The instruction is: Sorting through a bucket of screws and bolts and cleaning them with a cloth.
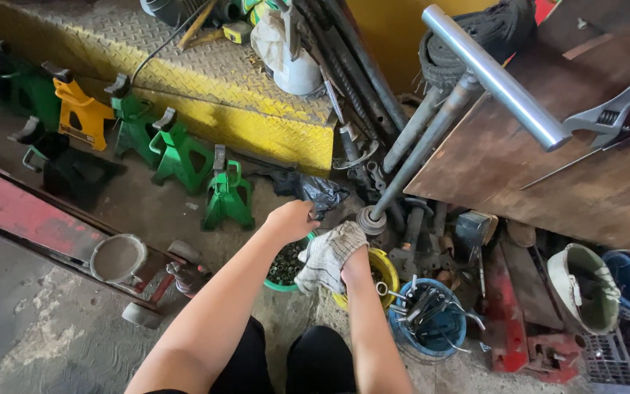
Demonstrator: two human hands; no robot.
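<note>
My left hand (pixel 291 219) reaches down with fingers curled, just above a green bucket (pixel 280 283) filled with small dark metal parts; whether it grips anything I cannot tell. My right hand (pixel 355 264) is mostly hidden under a checked grey-white rag (pixel 327 254) that it holds over a yellow bucket (pixel 386 266). A crumpled black plastic bag (pixel 313 191) lies on the floor just beyond my left hand.
Green jack stands (pixel 226 195) and an orange one (pixel 79 111) line a yellow checker-plate step (pixel 205 73). A blue bucket of tools (pixel 426 321) stands at right. A rusty workbench (pixel 548 146) carries a steel pipe (pixel 491 71) and adjustable wrench (pixel 615 108). A red floor jack (pixel 52 226) lies left.
</note>
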